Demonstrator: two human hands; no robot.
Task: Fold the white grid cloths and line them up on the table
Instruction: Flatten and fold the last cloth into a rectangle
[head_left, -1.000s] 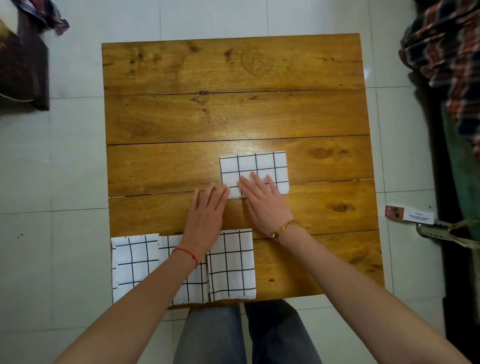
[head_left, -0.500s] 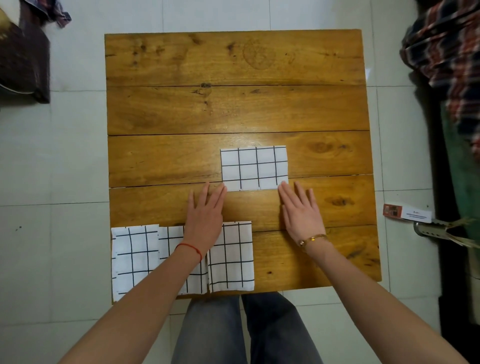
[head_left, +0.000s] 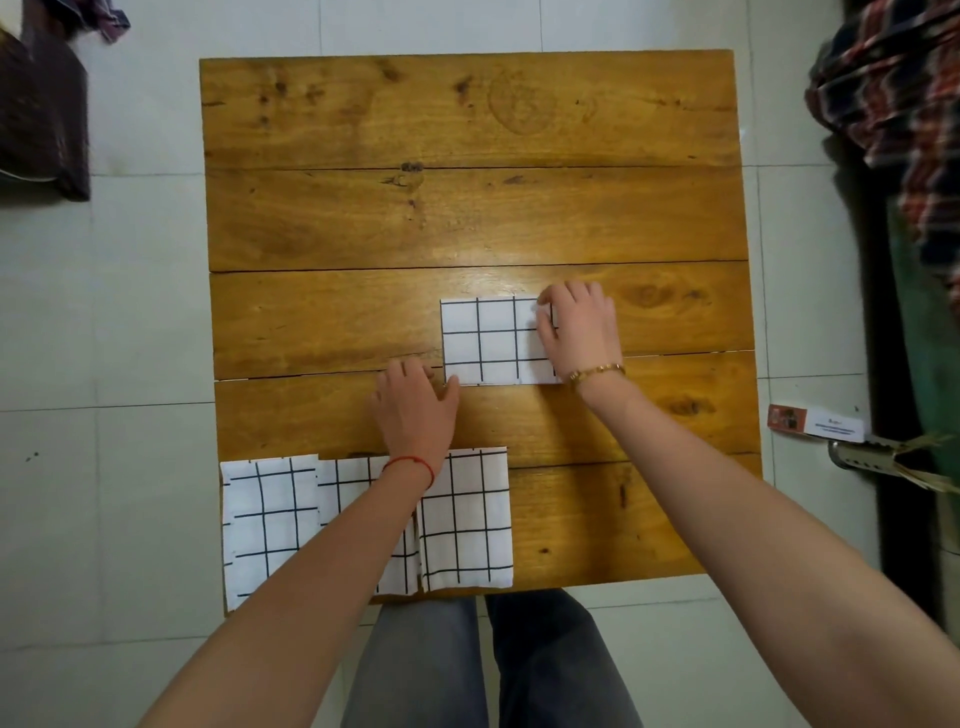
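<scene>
A folded white grid cloth (head_left: 488, 340) lies in the middle of the wooden table (head_left: 467, 208). My right hand (head_left: 579, 325) covers its right edge, fingers curled on the upper right corner. My left hand (head_left: 415, 405) rests on the table at the cloth's lower left corner, thumb touching it. Three folded grid cloths sit in a row along the near left edge: the left one (head_left: 267, 519), the middle one (head_left: 363, 499) partly under my left forearm, and the right one (head_left: 467, 519).
Tiled floor surrounds the table. A dark piece of furniture (head_left: 41, 114) stands at the far left. Plaid fabric (head_left: 904, 93) hangs at the right. A small labelled box (head_left: 815, 423) lies on the floor right of the table. My legs in grey trousers (head_left: 488, 665) are below the near edge.
My right hand moved from below the cloth up onto its right edge and took the upper right corner. My left hand shifted slightly right to the cloth's lower left corner.
</scene>
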